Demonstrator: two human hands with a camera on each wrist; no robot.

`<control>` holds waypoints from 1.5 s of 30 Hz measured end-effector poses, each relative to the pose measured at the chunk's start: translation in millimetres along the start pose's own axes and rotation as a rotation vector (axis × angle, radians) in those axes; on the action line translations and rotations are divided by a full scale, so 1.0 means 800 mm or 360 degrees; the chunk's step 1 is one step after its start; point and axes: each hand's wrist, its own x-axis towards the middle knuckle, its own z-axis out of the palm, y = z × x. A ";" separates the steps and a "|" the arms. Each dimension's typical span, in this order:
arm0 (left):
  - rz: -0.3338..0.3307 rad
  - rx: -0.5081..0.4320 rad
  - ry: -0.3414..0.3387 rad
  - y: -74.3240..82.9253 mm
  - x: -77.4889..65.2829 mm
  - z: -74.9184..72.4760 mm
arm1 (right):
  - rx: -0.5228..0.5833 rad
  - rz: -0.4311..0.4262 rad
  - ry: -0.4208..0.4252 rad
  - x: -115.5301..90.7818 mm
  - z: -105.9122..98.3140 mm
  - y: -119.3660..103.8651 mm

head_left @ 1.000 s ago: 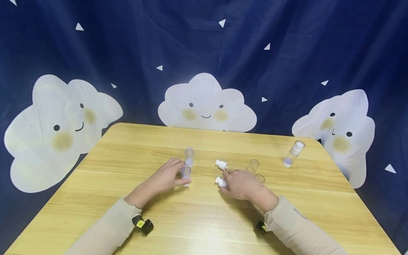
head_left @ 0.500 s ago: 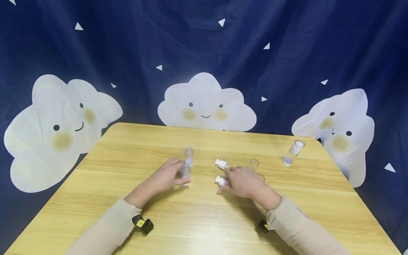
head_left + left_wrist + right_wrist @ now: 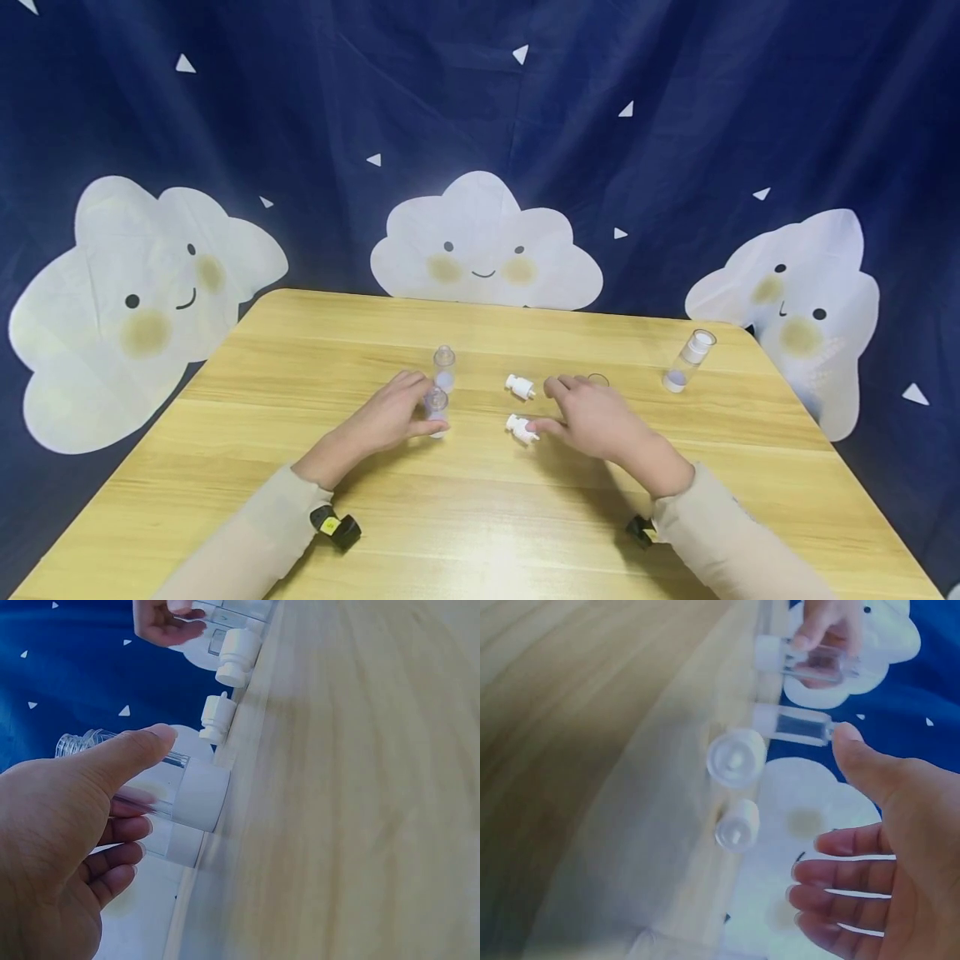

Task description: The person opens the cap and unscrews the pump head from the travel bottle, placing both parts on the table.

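Observation:
My left hand holds a clear bottle upright on the table, thumb on one side and fingers on the other. In the left wrist view the white base of that bottle shows past the thumb. A second clear bottle stands just behind it. Two white pump heads lie on their sides between the hands. My right hand hovers just right of them, with thumb and fingers spread apart. Nothing is between its fingers in the right wrist view, where both pump heads lie beyond the fingertips.
Behind the right hand shows the rim of a clear cap; another is hidden by the hand. An assembled pump bottle stands at the table's right. The wooden table ends at a dark blue curtain with cloud prints.
My right hand has drawn back to the right from the pump heads, and its fingers have spread. One clear cap is now covered by it. My left hand has stayed on the bottle.

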 end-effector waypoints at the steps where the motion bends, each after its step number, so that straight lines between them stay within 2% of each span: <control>1: -0.0004 0.0003 -0.0002 0.000 0.000 0.000 | 0.0005 -0.0003 0.0023 -0.002 -0.002 0.002; 13: -0.0014 0.0027 -0.0014 0.002 0.000 -0.002 | 0.0062 0.0002 0.0271 -0.020 -0.024 0.023; 27: -0.0013 0.0044 -0.0020 0.000 0.000 0.000 | 0.0107 0.0304 0.0346 -0.048 -0.038 0.079; 31: -0.0013 0.0041 -0.0015 0.000 0.000 0.000 | 0.0126 0.0383 0.0340 -0.057 -0.038 0.095; 38: -0.0004 0.0028 -0.0009 0.000 0.000 0.000 | 0.0169 0.0604 0.0240 -0.076 -0.033 0.122; 45: -0.0017 0.0025 -0.0036 0.001 -0.001 -0.003 | 0.0193 0.0754 0.0194 -0.091 -0.024 0.146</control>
